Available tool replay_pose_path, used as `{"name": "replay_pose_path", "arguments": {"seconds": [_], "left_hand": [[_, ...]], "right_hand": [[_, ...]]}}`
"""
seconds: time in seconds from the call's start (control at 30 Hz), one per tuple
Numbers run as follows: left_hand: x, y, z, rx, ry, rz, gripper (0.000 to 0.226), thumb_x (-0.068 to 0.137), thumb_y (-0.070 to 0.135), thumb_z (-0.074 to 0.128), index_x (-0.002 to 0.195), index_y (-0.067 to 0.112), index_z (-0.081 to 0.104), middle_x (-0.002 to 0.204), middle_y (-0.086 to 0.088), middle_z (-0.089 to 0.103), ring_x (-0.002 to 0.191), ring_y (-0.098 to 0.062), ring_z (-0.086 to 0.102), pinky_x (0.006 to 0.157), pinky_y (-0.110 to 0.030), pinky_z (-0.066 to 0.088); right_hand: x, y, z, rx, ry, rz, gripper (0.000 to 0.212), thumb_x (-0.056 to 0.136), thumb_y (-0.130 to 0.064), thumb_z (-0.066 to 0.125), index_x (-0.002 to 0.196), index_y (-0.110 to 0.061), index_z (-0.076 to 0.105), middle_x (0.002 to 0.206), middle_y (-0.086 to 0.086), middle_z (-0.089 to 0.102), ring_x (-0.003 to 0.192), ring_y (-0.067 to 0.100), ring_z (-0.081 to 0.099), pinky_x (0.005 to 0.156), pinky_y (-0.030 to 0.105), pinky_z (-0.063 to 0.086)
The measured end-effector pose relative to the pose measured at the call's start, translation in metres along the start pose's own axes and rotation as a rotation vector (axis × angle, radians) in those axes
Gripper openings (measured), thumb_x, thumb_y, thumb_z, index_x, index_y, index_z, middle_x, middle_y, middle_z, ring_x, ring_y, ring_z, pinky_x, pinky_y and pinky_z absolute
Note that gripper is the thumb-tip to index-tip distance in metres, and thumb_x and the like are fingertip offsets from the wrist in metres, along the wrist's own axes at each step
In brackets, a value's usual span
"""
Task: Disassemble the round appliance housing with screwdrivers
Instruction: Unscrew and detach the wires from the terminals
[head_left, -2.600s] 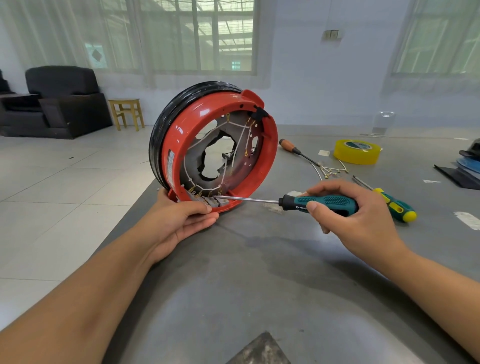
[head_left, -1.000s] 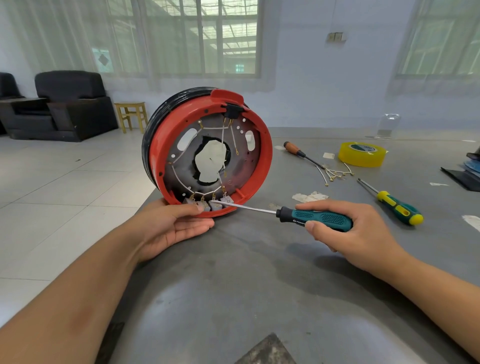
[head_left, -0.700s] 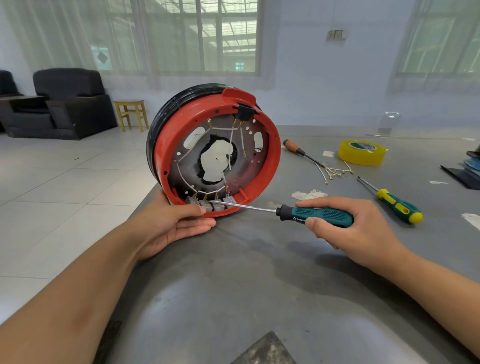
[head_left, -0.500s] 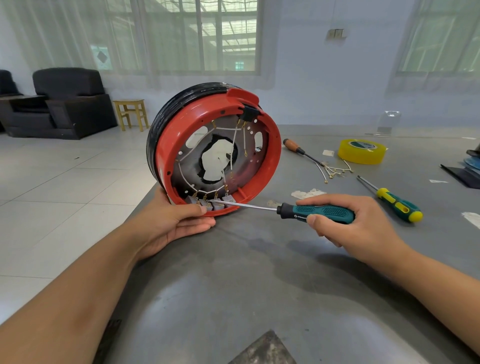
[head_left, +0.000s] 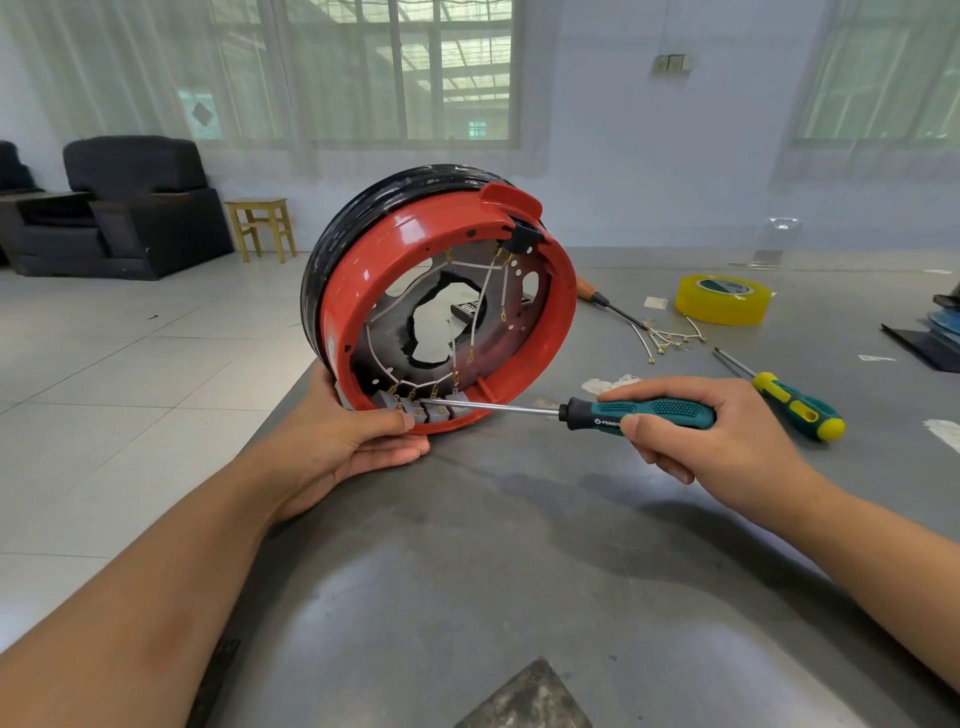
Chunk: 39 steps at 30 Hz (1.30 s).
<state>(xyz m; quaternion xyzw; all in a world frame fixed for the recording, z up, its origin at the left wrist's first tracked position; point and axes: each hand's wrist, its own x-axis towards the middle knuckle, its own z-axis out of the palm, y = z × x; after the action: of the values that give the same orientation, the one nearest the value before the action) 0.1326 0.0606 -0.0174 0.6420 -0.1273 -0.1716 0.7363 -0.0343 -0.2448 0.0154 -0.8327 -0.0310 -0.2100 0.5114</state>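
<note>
A round red housing (head_left: 558, 317) with a black outer band stands on edge at the grey table's left side, its open face toward me. White wires and small grey terminal blocks show inside. My left hand (head_left: 343, 447) grips its bottom rim, thumb on the red edge. My right hand (head_left: 696, 441) holds a teal-handled screwdriver (head_left: 649, 413). Its steel shaft points left, with the tip at the grey blocks inside the lower rim.
On the table (head_left: 519, 571) behind lie a wood-handled screwdriver (head_left: 602, 301), loose wires (head_left: 665, 338), a yellow tape roll (head_left: 722, 300) and a green-yellow screwdriver (head_left: 795, 405). Dark items sit at the right edge (head_left: 940, 338). The table's left edge drops to tiled floor.
The housing has been turned and tilted a little in my left hand, its open face now angled more to the right. The screwdriver tip stays at the terminal blocks.
</note>
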Motion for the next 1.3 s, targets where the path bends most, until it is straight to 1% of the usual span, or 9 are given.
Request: {"name": "replay_pose_path", "arguments": {"seconds": [0.1,0.3,0.4,0.53,0.63,0.77,0.9,1.03,1.3], "left_hand": [[0.000,-0.001,0.001,0.025,0.007,0.032,0.091,0.079,-0.011,0.083,0.134,0.050,0.043,0.123,-0.025,0.072,0.094,-0.051,0.076,0.070,-0.044,0.066],[0.000,-0.003,0.000,0.048,-0.008,0.060,0.093,0.081,-0.011,0.082,0.144,0.044,0.041,0.125,-0.031,0.069,0.094,-0.052,0.076,0.072,-0.046,0.066],[-0.001,-0.003,0.000,0.043,-0.008,0.060,0.094,0.080,-0.012,0.082,0.142,0.046,0.041,0.127,-0.030,0.068,0.094,-0.052,0.076,0.071,-0.046,0.066],[-0.002,-0.001,0.002,0.029,0.006,0.060,0.093,0.080,-0.013,0.081,0.142,0.044,0.042,0.127,-0.027,0.069,0.093,-0.052,0.076,0.070,-0.045,0.066],[-0.001,0.000,0.003,-0.010,0.038,0.044,0.089,0.080,-0.015,0.080,0.139,0.041,0.043,0.116,-0.026,0.075,0.091,-0.051,0.076,0.068,-0.045,0.066],[0.001,0.001,0.003,-0.055,0.057,0.025,0.086,0.080,-0.018,0.078,0.137,0.036,0.042,0.104,-0.020,0.079,0.092,-0.051,0.077,0.069,-0.046,0.066],[0.000,0.001,0.004,-0.082,0.069,0.004,0.085,0.080,-0.016,0.079,0.138,0.033,0.041,0.104,-0.026,0.078,0.092,-0.050,0.077,0.069,-0.046,0.066],[0.001,0.002,0.004,-0.110,0.075,-0.014,0.073,0.084,-0.010,0.078,0.138,0.022,0.041,0.106,-0.026,0.078,0.092,-0.047,0.078,0.068,-0.043,0.066],[-0.001,0.004,0.003,-0.076,0.077,-0.035,0.028,0.087,-0.004,0.077,0.112,0.001,0.065,0.102,-0.029,0.078,0.092,-0.042,0.079,0.067,-0.039,0.066]], "right_hand": [[0.001,-0.001,-0.001,0.000,0.004,0.001,0.032,0.089,-0.016,0.073,0.092,-0.047,0.080,0.067,0.007,0.070,0.050,0.011,0.054,0.048,0.019,0.048],[-0.001,-0.004,-0.003,-0.029,-0.001,-0.001,0.031,0.089,-0.014,0.074,0.094,-0.044,0.081,0.066,0.004,0.070,0.049,0.009,0.053,0.048,0.019,0.047],[-0.001,-0.005,-0.003,-0.093,0.000,-0.034,0.029,0.088,-0.012,0.075,0.091,-0.041,0.080,0.068,-0.014,0.072,0.052,0.005,0.060,0.049,0.013,0.047],[-0.004,-0.007,-0.001,-0.199,0.000,-0.105,0.032,0.087,-0.013,0.078,0.095,-0.044,0.076,0.080,-0.035,0.070,0.076,-0.004,0.068,0.060,0.006,0.048],[-0.006,-0.005,0.003,-0.251,-0.007,-0.173,0.038,0.086,-0.018,0.080,0.095,-0.054,0.073,0.095,-0.032,0.071,0.092,-0.002,0.068,0.069,0.006,0.049],[-0.008,-0.004,0.006,-0.263,-0.021,-0.230,0.030,0.083,-0.034,0.075,0.097,-0.061,0.073,0.093,-0.027,0.072,0.087,0.002,0.069,0.066,0.006,0.047],[-0.009,-0.001,0.008,-0.285,-0.024,-0.269,0.033,0.084,-0.036,0.072,0.103,-0.062,0.071,0.091,-0.029,0.072,0.080,0.002,0.068,0.060,0.004,0.044],[-0.010,0.000,0.011,-0.328,-0.031,-0.301,0.034,0.085,-0.035,0.070,0.104,-0.063,0.070,0.094,-0.035,0.069,0.082,0.000,0.068,0.059,0.004,0.044],[-0.013,0.006,0.015,-0.394,-0.037,-0.377,0.034,0.087,-0.029,0.072,0.120,-0.034,0.075,0.100,-0.033,0.070,0.088,-0.003,0.068,0.069,0.003,0.047]]}}
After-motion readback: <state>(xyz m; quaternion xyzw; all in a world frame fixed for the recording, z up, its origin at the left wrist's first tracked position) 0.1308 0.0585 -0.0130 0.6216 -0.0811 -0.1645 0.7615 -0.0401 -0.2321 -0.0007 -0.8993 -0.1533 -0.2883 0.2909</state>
